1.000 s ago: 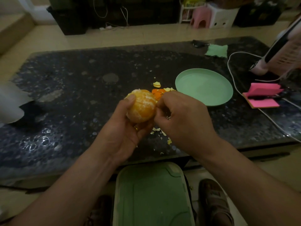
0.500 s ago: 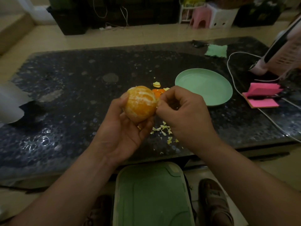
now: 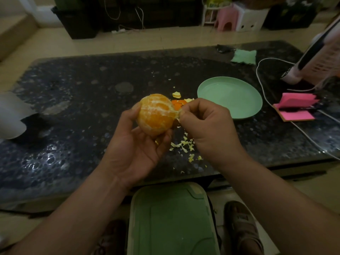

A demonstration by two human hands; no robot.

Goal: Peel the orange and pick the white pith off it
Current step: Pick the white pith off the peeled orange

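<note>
Over the table [image 3: 73, 107], left hand [image 3: 136, 153] grips orange [image 3: 156, 115] upright.

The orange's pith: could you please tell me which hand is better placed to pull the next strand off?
Probably the right hand: it pinches a pith strand at the orange, while the left hand cradles the fruit.

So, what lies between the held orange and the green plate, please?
The head view shows peel scraps lying on the table there, beside the right hand pinching pith off the orange.
</note>
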